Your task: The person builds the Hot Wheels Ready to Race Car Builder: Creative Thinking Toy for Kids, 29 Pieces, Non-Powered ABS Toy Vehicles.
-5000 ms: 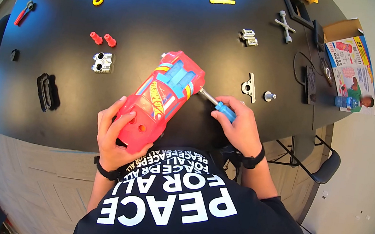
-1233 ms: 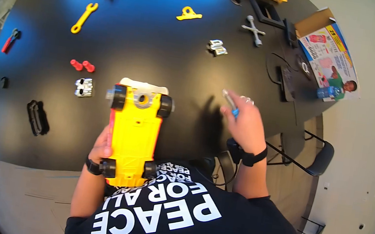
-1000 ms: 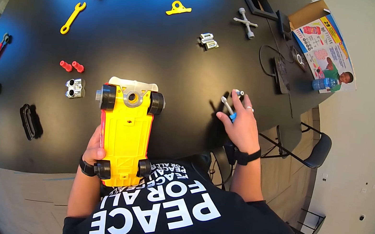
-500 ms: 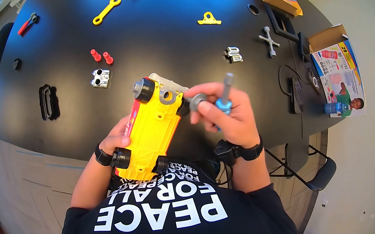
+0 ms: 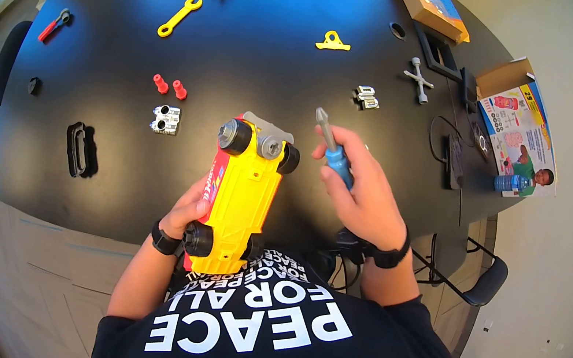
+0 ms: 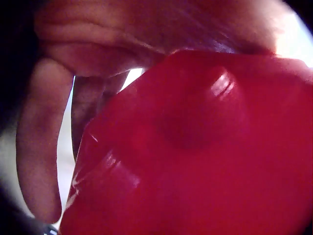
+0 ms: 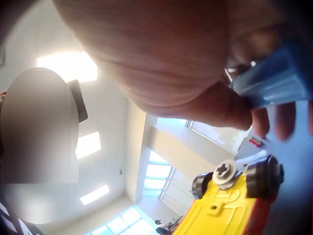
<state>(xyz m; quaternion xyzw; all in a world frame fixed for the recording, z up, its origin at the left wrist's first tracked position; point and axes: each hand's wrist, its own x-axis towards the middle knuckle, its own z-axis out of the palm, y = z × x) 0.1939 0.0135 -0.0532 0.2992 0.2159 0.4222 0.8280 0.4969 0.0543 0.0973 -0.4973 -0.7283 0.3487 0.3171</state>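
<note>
My left hand grips a toy car by its side, yellow underside facing up and black wheels showing. In the left wrist view, the red body lies against the palm. A grey plastic screw with a cross slot sits in the chassis at the far end, beside the grey bumper piece. The right wrist view shows this screw head between two wheels. To the right of the car, my right hand holds a blue-handled toy screwdriver, its grey tip pointing up and apart from the screw.
Left of the car lie a silver engine block, red pegs and a black frame. Farther back are a yellow wrench, a yellow bracket, silver parts and a cross wrench. A water bottle lies far right.
The car has been turned underside up and the grey bracket is now on it. My right hand took the grey screw from the table, placed it in the chassis, then drew back right with the screwdriver.
</note>
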